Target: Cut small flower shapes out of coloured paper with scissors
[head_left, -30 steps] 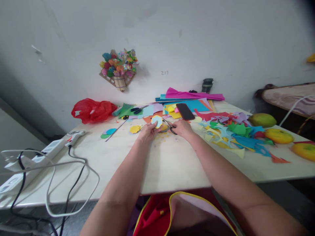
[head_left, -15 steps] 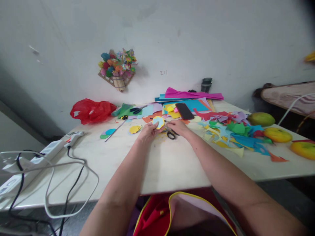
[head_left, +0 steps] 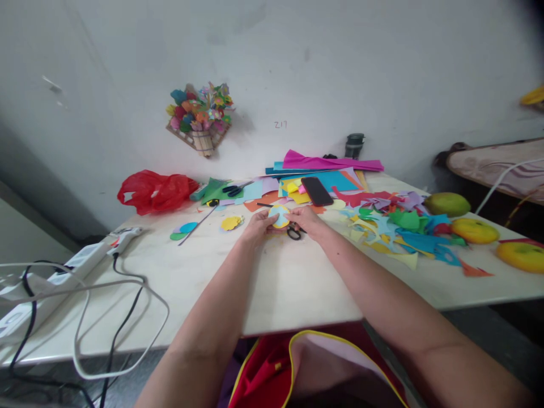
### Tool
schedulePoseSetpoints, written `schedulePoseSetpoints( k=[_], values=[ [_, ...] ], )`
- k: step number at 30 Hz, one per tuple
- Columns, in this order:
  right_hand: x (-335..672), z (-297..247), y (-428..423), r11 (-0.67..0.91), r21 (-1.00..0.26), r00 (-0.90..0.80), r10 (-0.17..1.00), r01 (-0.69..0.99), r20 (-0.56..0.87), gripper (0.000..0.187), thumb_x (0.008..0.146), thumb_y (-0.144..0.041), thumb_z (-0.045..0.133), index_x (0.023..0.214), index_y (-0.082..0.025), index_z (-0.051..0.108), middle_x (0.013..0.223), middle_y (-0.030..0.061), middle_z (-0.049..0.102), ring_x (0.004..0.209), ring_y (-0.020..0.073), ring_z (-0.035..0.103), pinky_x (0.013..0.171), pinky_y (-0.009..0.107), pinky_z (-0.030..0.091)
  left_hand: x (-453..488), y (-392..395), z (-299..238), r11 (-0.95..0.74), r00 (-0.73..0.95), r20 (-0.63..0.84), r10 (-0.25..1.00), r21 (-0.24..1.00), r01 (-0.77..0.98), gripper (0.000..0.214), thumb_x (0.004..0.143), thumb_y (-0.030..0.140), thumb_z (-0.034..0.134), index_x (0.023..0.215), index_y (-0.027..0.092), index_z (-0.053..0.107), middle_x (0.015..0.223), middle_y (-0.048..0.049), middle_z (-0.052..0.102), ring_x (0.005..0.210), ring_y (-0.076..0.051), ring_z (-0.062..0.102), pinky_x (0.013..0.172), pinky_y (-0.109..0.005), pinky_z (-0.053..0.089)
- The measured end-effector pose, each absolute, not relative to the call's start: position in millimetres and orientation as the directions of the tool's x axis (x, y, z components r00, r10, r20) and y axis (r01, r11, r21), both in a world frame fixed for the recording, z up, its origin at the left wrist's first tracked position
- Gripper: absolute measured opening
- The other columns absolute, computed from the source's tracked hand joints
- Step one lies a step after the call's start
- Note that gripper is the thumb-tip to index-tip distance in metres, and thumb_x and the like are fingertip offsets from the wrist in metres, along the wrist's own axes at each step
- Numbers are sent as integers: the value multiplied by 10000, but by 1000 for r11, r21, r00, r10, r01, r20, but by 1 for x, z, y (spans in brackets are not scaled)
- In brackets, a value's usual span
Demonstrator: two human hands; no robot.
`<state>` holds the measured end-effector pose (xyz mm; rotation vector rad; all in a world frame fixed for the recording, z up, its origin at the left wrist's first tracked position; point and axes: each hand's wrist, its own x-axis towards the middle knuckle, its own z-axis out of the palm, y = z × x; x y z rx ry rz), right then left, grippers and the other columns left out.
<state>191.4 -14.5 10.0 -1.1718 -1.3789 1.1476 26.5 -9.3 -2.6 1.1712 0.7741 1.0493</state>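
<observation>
My left hand (head_left: 258,225) and my right hand (head_left: 306,219) both pinch a round paper cut-out (head_left: 280,216), pale blue in the middle with a yellow rim, held just above the white table (head_left: 293,283). Black-handled scissors (head_left: 293,232) lie on the table right under my right hand, no longer gripped. A yellow scalloped paper disc (head_left: 232,222) lies a little left of my left hand. Small yellow paper crumbs are scattered beneath the cut-out.
A black phone (head_left: 317,191) rests on stacked coloured sheets behind my hands. Paper scraps (head_left: 403,232) cover the right side, with three yellow-green fruits (head_left: 474,230) beyond. A red plastic bag (head_left: 153,190), second scissors (head_left: 232,189), power strip (head_left: 76,263) and cables (head_left: 123,317) occupy the left.
My right hand has set the scissors down on the table and moved left onto the paper cut-out, which both hands now hold.
</observation>
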Motion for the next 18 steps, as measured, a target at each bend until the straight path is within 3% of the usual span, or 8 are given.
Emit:
schedulePoseSetpoints(
  k=[8,18],
  values=[
    [190,8,-14,109,-979,0,994,170,111,348,620,-326,766,483,-167,489,401,-76,378,381,51,307,343,190,243,27,-7,-3,41,273,18,962,977,-210,253,751,315,719,841,82,677,779,-133,734,645,-213,699,574,-285,568],
    [190,5,-12,109,-991,-11,994,76,108,227,662,-313,737,577,-143,613,501,-21,536,412,64,382,352,189,296,27,-3,-6,56,237,1,972,970,-235,280,786,352,686,889,92,663,777,-127,732,640,-214,699,597,-311,570]
  ],
)
